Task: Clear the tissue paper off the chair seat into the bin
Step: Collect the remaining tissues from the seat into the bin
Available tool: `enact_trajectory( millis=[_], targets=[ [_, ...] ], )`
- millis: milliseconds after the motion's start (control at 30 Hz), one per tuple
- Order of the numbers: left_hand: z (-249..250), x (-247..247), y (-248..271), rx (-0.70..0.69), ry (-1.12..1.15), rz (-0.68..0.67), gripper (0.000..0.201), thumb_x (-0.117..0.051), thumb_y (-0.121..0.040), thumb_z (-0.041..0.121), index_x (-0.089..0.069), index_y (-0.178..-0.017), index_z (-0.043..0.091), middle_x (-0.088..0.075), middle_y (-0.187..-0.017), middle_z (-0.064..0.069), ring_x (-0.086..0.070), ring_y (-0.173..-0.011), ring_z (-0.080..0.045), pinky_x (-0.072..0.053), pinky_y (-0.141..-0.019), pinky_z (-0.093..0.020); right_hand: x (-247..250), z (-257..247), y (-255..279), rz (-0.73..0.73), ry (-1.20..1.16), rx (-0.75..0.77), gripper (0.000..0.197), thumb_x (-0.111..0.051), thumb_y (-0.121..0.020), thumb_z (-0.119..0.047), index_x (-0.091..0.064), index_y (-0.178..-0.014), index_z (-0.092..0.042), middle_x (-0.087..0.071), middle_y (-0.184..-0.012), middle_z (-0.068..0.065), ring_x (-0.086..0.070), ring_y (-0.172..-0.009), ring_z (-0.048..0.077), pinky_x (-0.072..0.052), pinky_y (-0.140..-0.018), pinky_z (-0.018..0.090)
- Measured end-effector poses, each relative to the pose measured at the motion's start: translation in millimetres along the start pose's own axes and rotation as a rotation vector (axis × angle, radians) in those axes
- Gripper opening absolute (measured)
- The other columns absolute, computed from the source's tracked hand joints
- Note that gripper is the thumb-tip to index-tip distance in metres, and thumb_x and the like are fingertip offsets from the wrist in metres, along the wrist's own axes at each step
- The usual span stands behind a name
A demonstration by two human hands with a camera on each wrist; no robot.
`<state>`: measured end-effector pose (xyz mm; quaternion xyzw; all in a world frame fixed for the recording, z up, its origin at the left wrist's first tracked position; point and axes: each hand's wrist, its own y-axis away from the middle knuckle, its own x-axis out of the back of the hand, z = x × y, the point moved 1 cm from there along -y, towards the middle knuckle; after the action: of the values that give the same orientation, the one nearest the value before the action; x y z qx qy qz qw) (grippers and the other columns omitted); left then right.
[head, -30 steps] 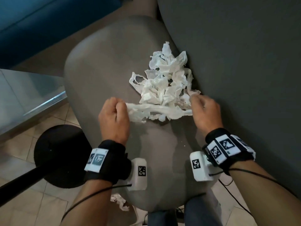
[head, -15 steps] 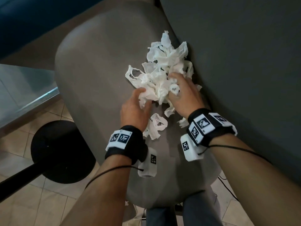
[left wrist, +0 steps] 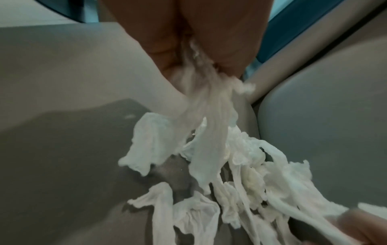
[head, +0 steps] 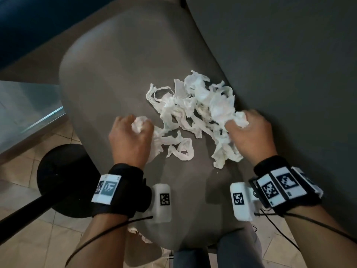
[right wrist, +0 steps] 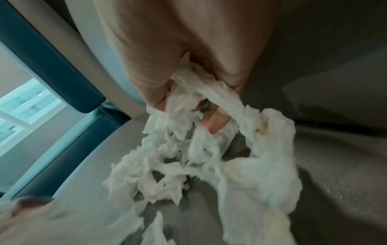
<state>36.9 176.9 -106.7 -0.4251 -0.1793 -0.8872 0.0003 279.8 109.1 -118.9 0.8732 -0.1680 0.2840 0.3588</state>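
Note:
A tangle of torn white tissue paper [head: 195,111] lies on the grey chair seat [head: 108,74], close to the backrest. My left hand [head: 135,132] grips a wad of it at the pile's left end, with strips trailing from the fist [left wrist: 201,102]. My right hand [head: 245,128] grips a bunch at the right end, fingers curled through the strips [right wrist: 201,106]. The tissue paper [left wrist: 240,174] stretches loosely between both hands above the seat. No bin shows in any view.
The dark grey backrest [head: 280,64] rises right of the pile. A black round stand base [head: 63,180] sits on the tiled floor at the left. A scrap of tissue [head: 139,235] lies on the floor below the seat's front edge. A blue panel [head: 38,22] runs behind.
Both hands were together in the middle of the pile half a second ago. They have since pulled apart and toward me, each holding tissue, and the pile is spread wider.

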Motion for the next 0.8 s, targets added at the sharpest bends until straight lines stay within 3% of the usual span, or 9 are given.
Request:
enact_trajectory(
  millis=[133, 200, 267, 367, 467, 533, 600, 733, 800],
  targets=[
    [12.4, -20.7, -6.9, 0.072, -0.008, -0.14, 0.031, -0.069, -0.085, 0.031, -0.053, -0.106, 0.015, -0.054, -0.08, 0.011, -0.054, -0.066, -0.006, -0.043, -0.068, -0.021, -14.1, -3.4, 6.1, -0.061, 0.018, 0.036, 0.014, -0.055, -0.082, -0.013, -0.054, -0.096, -0.012, -0.066, -0.089, 0.006, -0.062, -0.078, 0.027, -0.049, -0.068, 0.033],
    [15.8, -34.9, -7.7, 0.131, -0.03, -0.212, 0.047, -0.072, -0.081, 0.044, -0.049, -0.114, 0.02, -0.053, -0.084, 0.012, -0.06, -0.076, -0.016, -0.052, -0.075, -0.03, -24.0, -5.0, 4.7, -0.127, 0.038, 0.025, 0.033, -0.05, -0.085, -0.011, -0.045, -0.116, -0.02, -0.063, -0.094, 0.005, -0.062, -0.079, 0.028, -0.05, -0.068, 0.038],
    [14.3, -47.8, -7.8, 0.137, -0.143, -0.262, 0.051, -0.068, -0.079, 0.057, -0.046, -0.108, 0.021, -0.061, -0.089, 0.001, -0.063, -0.084, -0.029, -0.056, -0.078, -0.041, -33.2, -7.7, 2.8, -0.193, 0.049, 0.025, 0.043, -0.048, -0.085, -0.011, -0.037, -0.124, -0.027, -0.062, -0.099, 0.004, -0.061, -0.079, 0.029, -0.052, -0.069, 0.042],
    [9.9, -55.9, -8.4, 0.129, -0.235, -0.25, 0.037, -0.061, -0.084, 0.049, -0.055, -0.1, 0.017, -0.065, -0.09, -0.007, -0.061, -0.085, -0.035, -0.053, -0.079, -0.042, -42.0, -6.9, -3.4, -0.234, 0.081, 0.026, 0.047, -0.056, -0.086, -0.027, -0.039, -0.13, -0.026, -0.059, -0.116, -0.001, -0.06, -0.095, 0.021, -0.053, -0.083, 0.04],
    [3.6, -49.6, -6.9, 0.098, -0.163, -0.165, 0.02, -0.063, -0.083, 0.034, -0.06, -0.086, 0.013, -0.062, -0.089, -0.005, -0.058, -0.082, -0.028, -0.051, -0.078, -0.039, -48.7, -0.4, -12.3, -0.22, 0.244, 0.061, 0.048, -0.06, -0.083, -0.052, -0.057, -0.114, -0.016, -0.058, -0.118, 0.006, -0.056, -0.109, 0.025, -0.049, -0.092, 0.041],
    [-1.6, -42.3, -2.0, 0.068, -0.087, -0.104, 0.01, -0.064, -0.083, 0.023, -0.058, -0.079, 0.016, -0.058, -0.085, 0.0, -0.056, -0.079, -0.022, -0.049, -0.075, -0.035, -48.2, 5.4, -15.9, -0.191, 0.288, 0.07, 0.048, -0.061, -0.081, -0.056, -0.064, -0.1, -0.012, -0.062, -0.108, 0.011, -0.059, -0.102, 0.029, -0.051, -0.087, 0.044],
    [-9.0, -32.9, 2.8, 0.139, 0.049, -0.053, 0.004, -0.064, -0.084, 0.017, -0.065, -0.087, 0.018, -0.063, -0.082, 0.004, -0.062, -0.077, -0.017, -0.053, -0.074, -0.031, -44.1, 9.6, -17.1, -0.136, 0.256, 0.103, 0.037, -0.067, -0.081, -0.045, -0.065, -0.09, -0.009, -0.063, -0.098, 0.012, -0.06, -0.093, 0.03, -0.051, -0.08, 0.04],
    [-28.5, -14.9, 8.7, 0.196, 0.176, 0.024, 0.027, -0.065, -0.081, 0.007, -0.065, -0.104, 0.021, -0.068, -0.083, 0.012, -0.064, -0.074, 0.005, -0.054, -0.071, -0.017, -32.4, 9.9, -13.7, -0.012, 0.168, 0.155, 0.012, -0.06, -0.078, -0.007, -0.064, -0.088, -0.003, -0.056, -0.097, 0.014, -0.056, -0.088, 0.031, -0.045, -0.077, 0.033],
    [-34.1, -7.2, 10.7, 0.18, 0.183, 0.041, 0.026, -0.058, -0.08, 0.004, -0.06, -0.101, 0.019, -0.064, -0.078, 0.012, -0.06, -0.066, 0.007, -0.048, -0.064, -0.013, -25.1, 6.7, -10.9, 0.0, 0.078, 0.166, 0.014, -0.055, -0.075, 0.001, -0.057, -0.081, -0.011, -0.057, -0.091, 0.007, -0.056, -0.081, 0.026, -0.05, -0.076, 0.037]
  ],
)
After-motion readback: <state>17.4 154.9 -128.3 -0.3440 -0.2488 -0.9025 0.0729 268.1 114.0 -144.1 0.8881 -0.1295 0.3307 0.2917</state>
